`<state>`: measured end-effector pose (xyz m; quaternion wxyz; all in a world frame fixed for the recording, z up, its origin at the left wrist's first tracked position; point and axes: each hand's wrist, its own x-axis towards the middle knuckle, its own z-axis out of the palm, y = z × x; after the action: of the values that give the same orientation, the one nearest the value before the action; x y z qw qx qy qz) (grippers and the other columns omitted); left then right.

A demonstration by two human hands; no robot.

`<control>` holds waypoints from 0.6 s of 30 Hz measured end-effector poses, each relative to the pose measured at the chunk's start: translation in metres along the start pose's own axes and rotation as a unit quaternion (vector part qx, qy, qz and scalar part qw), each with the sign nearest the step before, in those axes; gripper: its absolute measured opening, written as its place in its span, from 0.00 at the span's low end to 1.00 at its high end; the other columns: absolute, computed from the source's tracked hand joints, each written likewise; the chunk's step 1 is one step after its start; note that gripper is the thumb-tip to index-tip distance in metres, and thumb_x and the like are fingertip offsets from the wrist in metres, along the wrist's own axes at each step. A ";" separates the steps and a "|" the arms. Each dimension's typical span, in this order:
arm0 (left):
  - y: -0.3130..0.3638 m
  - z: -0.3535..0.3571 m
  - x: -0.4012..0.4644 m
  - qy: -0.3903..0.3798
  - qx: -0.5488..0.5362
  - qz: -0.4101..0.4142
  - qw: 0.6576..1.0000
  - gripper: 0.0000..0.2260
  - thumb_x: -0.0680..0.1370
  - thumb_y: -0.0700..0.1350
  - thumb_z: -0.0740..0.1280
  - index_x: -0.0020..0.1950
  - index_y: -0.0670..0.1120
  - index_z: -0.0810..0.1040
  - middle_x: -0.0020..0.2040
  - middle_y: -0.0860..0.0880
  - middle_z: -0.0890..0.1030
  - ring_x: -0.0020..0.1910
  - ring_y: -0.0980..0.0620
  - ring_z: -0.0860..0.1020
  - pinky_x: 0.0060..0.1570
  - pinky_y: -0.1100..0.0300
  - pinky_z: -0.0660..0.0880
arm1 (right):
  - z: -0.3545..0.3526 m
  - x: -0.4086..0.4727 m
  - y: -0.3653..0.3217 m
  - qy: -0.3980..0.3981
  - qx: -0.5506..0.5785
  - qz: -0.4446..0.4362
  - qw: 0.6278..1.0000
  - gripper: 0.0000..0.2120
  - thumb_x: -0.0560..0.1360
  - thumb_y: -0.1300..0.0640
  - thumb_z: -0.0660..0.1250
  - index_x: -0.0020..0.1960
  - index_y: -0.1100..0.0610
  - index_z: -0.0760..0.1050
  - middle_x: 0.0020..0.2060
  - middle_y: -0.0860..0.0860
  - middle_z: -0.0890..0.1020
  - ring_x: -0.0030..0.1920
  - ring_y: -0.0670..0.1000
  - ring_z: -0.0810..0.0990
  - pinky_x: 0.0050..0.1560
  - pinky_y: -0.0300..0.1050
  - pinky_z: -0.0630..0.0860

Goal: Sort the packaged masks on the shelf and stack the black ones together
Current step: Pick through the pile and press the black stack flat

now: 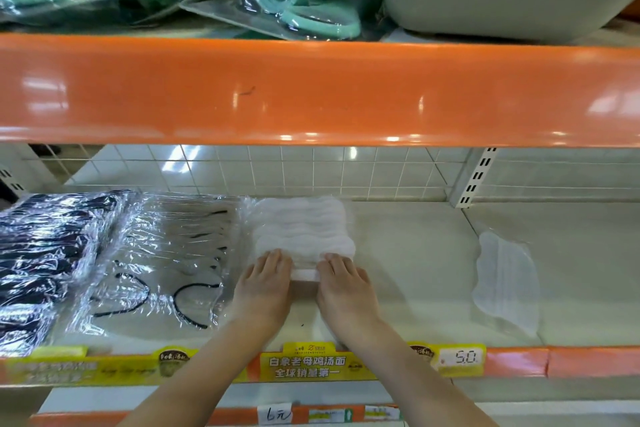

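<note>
We are resting both hands, left hand (265, 282) and right hand (346, 284), fingers straight, on the white mask stack (303, 232) mid-shelf. Black masks (45, 253) are lying at the cream shelf (415, 270)'s left edge, beneath an orange rail (311, 90).

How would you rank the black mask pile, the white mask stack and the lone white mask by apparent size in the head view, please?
1. Black mask pile, though the left frame edge crops it.
2. White mask stack.
3. Lone white mask; close to the stack, so that order is unsure.

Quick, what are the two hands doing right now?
Left hand: open, fingers resting flat on the white mask stack.
Right hand: open, resting on the same stack.
</note>
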<state>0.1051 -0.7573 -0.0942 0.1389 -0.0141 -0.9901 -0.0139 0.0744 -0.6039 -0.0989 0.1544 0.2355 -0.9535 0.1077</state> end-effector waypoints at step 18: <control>0.023 -0.011 -0.001 0.018 -0.020 0.020 0.999 0.18 0.59 0.41 0.66 0.46 0.38 0.82 0.48 0.41 0.83 0.46 0.42 0.83 0.39 0.51 0.79 | -0.011 -0.004 0.007 0.034 0.093 0.006 0.995 0.17 0.68 0.54 0.56 0.47 0.54 0.81 0.51 0.49 0.82 0.50 0.50 0.82 0.44 0.41 0.78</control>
<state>0.1102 -0.7347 -0.0835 0.1563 -0.0365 -0.9865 -0.0313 0.0767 -0.5930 -0.0913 0.1640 0.2395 -0.9348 0.2049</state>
